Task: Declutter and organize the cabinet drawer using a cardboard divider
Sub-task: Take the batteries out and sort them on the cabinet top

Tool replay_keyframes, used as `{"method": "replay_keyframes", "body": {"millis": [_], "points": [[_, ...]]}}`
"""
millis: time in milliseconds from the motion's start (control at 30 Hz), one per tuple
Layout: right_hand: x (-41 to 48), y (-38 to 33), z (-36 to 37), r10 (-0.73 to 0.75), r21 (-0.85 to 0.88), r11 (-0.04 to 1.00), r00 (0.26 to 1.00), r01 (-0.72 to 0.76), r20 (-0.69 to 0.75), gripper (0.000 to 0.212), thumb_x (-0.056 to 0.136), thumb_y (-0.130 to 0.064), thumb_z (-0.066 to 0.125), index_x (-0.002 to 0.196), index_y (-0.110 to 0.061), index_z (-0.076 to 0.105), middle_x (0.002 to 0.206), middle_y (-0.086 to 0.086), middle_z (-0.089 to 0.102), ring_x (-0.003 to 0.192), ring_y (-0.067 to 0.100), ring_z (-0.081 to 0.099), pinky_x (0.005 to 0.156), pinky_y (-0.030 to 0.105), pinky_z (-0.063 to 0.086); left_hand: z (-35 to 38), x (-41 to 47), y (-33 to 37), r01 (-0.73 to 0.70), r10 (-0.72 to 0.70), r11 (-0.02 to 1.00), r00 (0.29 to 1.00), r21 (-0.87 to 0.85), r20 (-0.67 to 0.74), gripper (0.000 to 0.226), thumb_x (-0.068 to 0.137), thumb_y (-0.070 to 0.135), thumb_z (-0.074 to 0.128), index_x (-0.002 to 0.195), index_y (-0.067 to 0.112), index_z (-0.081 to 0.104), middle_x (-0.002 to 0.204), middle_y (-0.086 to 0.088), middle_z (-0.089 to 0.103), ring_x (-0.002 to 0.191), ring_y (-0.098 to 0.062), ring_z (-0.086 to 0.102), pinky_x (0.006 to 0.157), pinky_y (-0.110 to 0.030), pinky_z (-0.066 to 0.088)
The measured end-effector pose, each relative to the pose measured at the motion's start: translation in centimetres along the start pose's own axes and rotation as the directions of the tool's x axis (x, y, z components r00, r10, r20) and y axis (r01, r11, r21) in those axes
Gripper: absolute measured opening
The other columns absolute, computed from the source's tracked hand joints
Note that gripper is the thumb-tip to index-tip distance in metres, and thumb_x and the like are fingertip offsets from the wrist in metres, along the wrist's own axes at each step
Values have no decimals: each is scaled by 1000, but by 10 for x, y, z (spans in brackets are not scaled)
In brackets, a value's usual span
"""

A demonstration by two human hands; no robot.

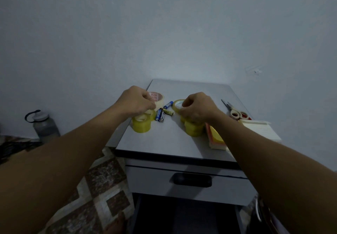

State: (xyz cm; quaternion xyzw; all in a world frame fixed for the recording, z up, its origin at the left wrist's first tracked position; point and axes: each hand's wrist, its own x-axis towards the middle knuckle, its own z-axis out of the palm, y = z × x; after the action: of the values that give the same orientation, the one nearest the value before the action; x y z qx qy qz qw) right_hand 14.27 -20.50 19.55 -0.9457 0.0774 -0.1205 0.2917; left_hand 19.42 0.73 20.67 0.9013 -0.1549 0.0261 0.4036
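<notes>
Left hand grasps the left tape stack; right hand grasps the right tape stack, 3 o'clock of the batteries. Sorting seems barely begun: top drawer shut, no divider visible.

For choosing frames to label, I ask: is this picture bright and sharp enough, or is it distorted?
Head view: dim, bluish, no glare; the batteries look fairly sharp; the wide-angle lens skews the cabinet top; the water bottle sits in shadow.
</notes>
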Motion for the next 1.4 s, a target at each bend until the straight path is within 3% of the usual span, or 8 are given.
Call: {"method": "replay_keyframes", "body": {"millis": [167, 400, 533, 767, 933, 1100, 1200, 1400], "points": [[-10, -6, -16, -30, 66, 997, 993, 38, -117, 26, 81, -29, 77, 102, -14, 73, 99, 0, 70, 93, 16, 64, 79, 30, 53, -10, -15, 9, -62, 62, 998, 996, -9, -64, 7, 82, 19, 75, 89, 18, 75, 100, 1, 69, 96, -17, 63, 76, -29, 52], [-69, -16, -51, 9, 289, 955, 963, 72, -270, 16, 82, -19, 73, 99, -17, 74, 88, -4, 73, 64, 9, 63, 56, 22, 47, -27, -80, 15, -132, 111, 970, 988, -205, -109, 6, 88, 24, 69, 89, 22, 75, 86, 4, 72, 79, -12, 66, 65, -26, 49], [-132, -8, -54, 52, 425, 902, 958, 76, -282, 10, 82, -21, 74, 92, -21, 75, 82, -6, 73, 70, 6, 65, 65, 25, 49, -28, -124, 7, -106, 72, 933, 991, -344, -112, 8, 90, 20, 69, 95, 18, 75, 89, -8, 74, 75, -15, 65, 61, -24, 48], [-228, 28, -15, 110, 558, 827, 993, -70, -38, 6, 86, -15, 75, 90, -19, 75, 81, -2, 74, 70, 1, 64, 59, 13, 47, 13, -191, -34, -5, 96, 922, 971, -386, 217, 16, 89, 19, 71, 105, 17, 72, 80, -11, 71, 69, -12, 65, 59, -24, 49], [-267, 71, 45, 227, 509, 802, 948, -313, 224, 14, 85, -10, 75, 99, -12, 73, 87, 1, 72, 74, 3, 63, 60, 10, 47, 78, -237, -66, 186, -37, 929, 908, -321, 418, 20, 91, 23, 70, 110, 21, 69, 92, -12, 72, 71, -8, 66, 57, -16, 48], [-300, 123, 128, 403, 394, 750, 839, -532, 365, 30, 81, 2, 74, 109, -4, 67, 101, 18, 71, 81, 17, 64, 69, 23, 52, 143, -264, -109, 312, -162, 942, 747, -125, 645, 33, 89, 32, 72, 120, 32, 62, 106, 5, 69, 83, -8, 65, 60, -12, 47], [-321, 148, 162, 500, 288, 732, 775, -617, 387, 36, 77, -5, 79, 110, -9, 66, 96, 8, 72, 80, 19, 68, 79, 37, 57, 171, -275, -133, 312, -226, 950, 700, -5, 677, 57, 85, 31, 76, 136, 31, 52, 116, 1, 60, 98, -11, 61, 77, -18, 46], [-322, 153, 181, 467, 71, 848, 805, -525, 366, 45, 73, -29, 80, 115, -28, 65, 104, 0, 63, 99, 19, 63, 89, 27, 50, 213, -292, -168, 262, -313, 949, 702, 177, 639, 89, 66, 33, 86, 145, 37, 43, 142, -5, 42, 129, -22, 47, 109, -35, 42]]}}
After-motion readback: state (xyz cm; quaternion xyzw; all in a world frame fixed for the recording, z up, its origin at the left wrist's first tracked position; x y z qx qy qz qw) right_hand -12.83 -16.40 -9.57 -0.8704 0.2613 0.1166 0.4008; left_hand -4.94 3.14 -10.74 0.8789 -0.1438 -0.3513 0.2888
